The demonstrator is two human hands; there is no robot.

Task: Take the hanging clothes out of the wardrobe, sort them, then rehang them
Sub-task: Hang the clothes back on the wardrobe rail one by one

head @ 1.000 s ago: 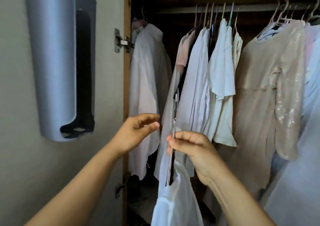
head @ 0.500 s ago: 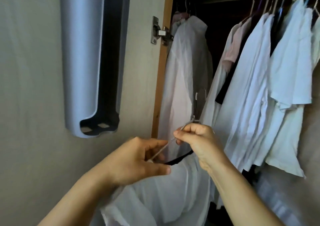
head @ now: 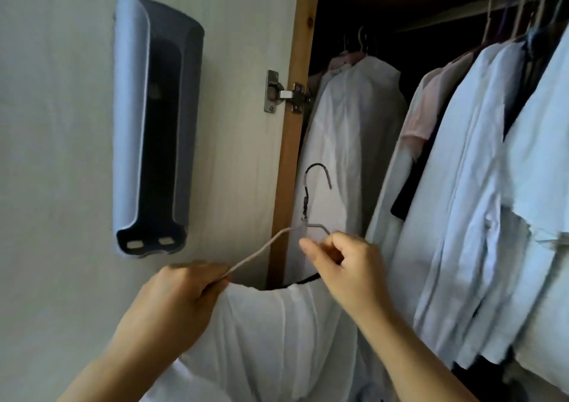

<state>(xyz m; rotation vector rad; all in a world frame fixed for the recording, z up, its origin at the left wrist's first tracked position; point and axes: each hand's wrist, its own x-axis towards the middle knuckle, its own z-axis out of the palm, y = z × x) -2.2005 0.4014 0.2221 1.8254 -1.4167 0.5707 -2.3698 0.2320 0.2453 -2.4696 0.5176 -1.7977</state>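
Note:
A thin wire hanger (head: pixel 308 204) stands upright in front of the wardrobe opening, hook up. My right hand (head: pixel 345 266) pinches its right shoulder just below the neck. My left hand (head: pixel 175 303) grips the hanger's left arm together with the edge of a white garment (head: pixel 277 337) that droops between my forearms, with a dark trim along its top edge. Inside the wardrobe, a white shirt (head: pixel 354 143) hangs at the far left and several white and pale shirts (head: pixel 480 186) hang on the rail (head: pixel 455 13) to the right.
The open wardrobe door (head: pixel 61 155) fills the left side, with a grey plastic holder (head: pixel 154 124) fixed to it and a metal hinge (head: pixel 283 93) on the wooden frame (head: pixel 295 124). A gap of dark space separates the far-left shirt from the others.
The view swung left toward the door. My hands spread apart along the hanger, which now stands upright with its hook free; the white garment hangs lower between my arms.

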